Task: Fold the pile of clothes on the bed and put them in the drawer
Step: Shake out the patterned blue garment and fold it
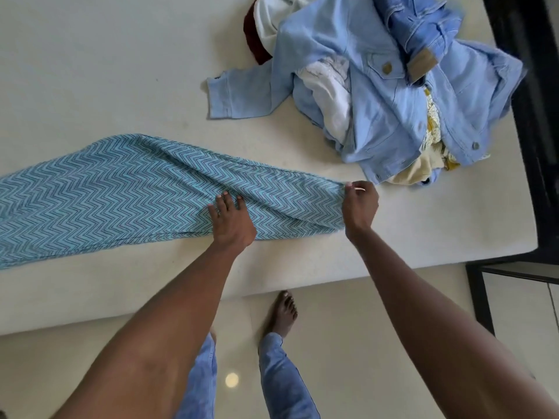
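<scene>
We press our left hand (pixel 231 220) flat on the zigzag cloth (pixel 121 189) spread across the bed (pixel 90 71) to anchor it, while our right hand (pixel 358 204) pinches its end to pull it taut, the pile of clothes (pixel 378 86) waiting nearby.

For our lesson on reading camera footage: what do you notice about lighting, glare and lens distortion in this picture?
Head view: soft, even daylight with faint shadows on the bed; a round glare spot on the glossy floor; wide-angle bending curves the bed edge and stretches the forearms; slight softness on the clothes pile, while the zigzag cloth stays fairly crisp.
</scene>
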Demonstrator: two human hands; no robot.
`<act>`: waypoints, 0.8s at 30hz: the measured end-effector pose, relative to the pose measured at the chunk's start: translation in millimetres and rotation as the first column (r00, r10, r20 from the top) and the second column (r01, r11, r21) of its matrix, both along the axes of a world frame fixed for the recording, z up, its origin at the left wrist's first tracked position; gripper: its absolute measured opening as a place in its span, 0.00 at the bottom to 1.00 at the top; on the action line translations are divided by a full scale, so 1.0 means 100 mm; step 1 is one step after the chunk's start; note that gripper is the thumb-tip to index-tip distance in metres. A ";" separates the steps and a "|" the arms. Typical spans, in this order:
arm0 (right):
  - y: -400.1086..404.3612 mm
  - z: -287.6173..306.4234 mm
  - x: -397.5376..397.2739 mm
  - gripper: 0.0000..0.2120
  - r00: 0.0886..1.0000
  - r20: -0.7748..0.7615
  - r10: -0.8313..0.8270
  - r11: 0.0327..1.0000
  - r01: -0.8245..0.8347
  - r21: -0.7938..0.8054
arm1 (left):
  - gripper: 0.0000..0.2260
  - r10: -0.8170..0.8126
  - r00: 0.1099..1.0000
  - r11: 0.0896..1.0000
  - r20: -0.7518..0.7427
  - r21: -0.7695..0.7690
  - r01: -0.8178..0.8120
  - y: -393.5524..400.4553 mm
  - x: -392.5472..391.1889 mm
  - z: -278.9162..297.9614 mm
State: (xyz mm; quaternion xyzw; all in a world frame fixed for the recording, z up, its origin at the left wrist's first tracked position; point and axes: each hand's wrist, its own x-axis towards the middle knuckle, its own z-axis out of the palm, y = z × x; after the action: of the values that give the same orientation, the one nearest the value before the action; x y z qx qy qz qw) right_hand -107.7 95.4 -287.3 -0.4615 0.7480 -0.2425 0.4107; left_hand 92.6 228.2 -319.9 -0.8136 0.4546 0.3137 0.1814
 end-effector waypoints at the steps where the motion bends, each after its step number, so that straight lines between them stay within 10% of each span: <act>1: -0.08 -0.01 0.00 0.09 0.989 0.099 -0.110 0.992 0.104 0.071 | 0.35 0.007 1.000 1.000 0.002 0.016 -0.007 -0.02 -0.02 0.01; 9: -0.26 -0.21 0.01 0.35 0.985 -0.133 0.108 0.948 -0.062 0.313 | 0.35 -0.006 1.000 0.999 0.020 0.042 0.005 -0.07 -0.06 -0.03; 15: -0.38 -0.26 -0.05 0.09 0.933 -0.255 0.254 0.963 -0.221 0.151 | 0.33 -0.024 0.990 0.996 0.141 -0.082 0.036 -0.13 -0.20 0.05; 19: -0.64 -0.06 0.01 0.11 0.847 -0.384 0.369 0.906 -0.420 -0.055 | 0.31 -0.127 0.991 0.933 0.042 -0.334 0.133 -0.14 -0.24 -0.04; 24: -0.88 -0.13 0.18 0.12 0.883 -0.364 0.295 0.949 -0.316 0.002 | 0.39 -0.201 0.978 0.941 -0.048 -0.289 0.179 -0.12 -0.30 -0.15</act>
State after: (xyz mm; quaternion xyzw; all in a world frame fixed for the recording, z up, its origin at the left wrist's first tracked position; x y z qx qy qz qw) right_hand -90.2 7.1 -300.2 -0.6218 0.7209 -0.1075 0.2865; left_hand 62.5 215.8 -334.8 -0.7707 0.5779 0.2576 0.0751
